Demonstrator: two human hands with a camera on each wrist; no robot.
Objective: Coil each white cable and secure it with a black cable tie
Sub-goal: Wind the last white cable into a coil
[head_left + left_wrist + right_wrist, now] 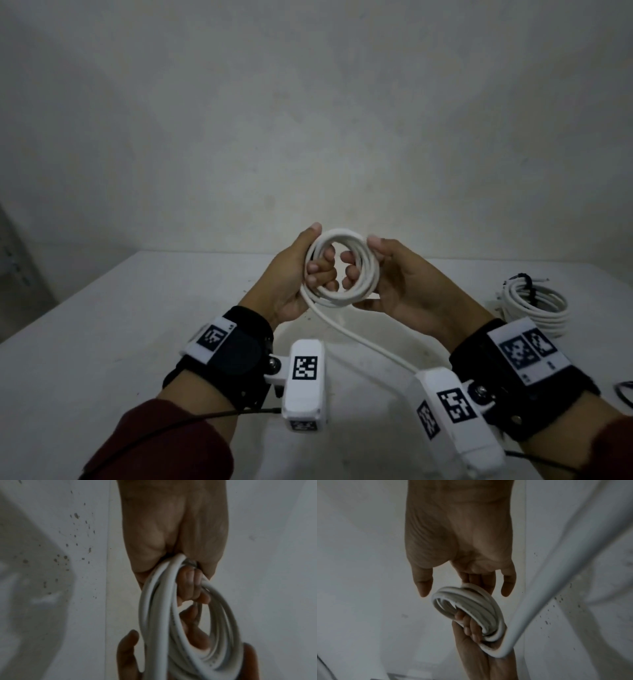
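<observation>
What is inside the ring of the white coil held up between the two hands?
Curled fingers of the left hand and right hand poke through the white coil, gripping its sides. Between them a gap shows the wall. The coil hides the fingers' bases.

Smooth plastic cable (342, 267), matt table (102, 342)

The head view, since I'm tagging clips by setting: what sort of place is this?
Probably a bare workbench in a plain room, not a home: a speckled white table against a blank wall, with only a tied cable bundle lying on it.
</observation>
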